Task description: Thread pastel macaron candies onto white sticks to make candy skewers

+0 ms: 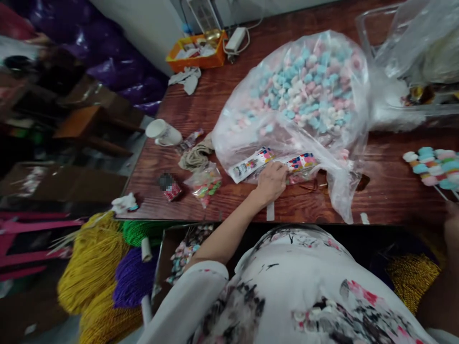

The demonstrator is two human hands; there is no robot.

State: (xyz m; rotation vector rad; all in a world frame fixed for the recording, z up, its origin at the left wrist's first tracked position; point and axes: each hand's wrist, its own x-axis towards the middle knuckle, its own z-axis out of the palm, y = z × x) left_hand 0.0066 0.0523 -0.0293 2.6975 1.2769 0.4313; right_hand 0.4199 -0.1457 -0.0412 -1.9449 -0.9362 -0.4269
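Note:
My left hand [273, 181] is closed at the near edge of the printed wrappers [251, 164], its fingertips pressed on them. The wrappers lie against a large clear bag [308, 86] full of pink, blue and white marshmallow-like candies. At the right edge of the view my right hand [452, 224] is partly cut off, dark and blurred. It is closed around the lower ends of sticks that carry colourful marshmallow skewers [435, 167]. A small bag of coloured candies [205, 184] lies left of my left hand.
On the wooden table [143, 186] are a white mug [163, 132], a small can [169, 186], a beige cloth bundle [196, 156], an orange tray [197, 52] and a white power strip [235, 39]. Clear plastic containers [405, 114] stand at right. Yellow cord bundles [91, 267] hang below left.

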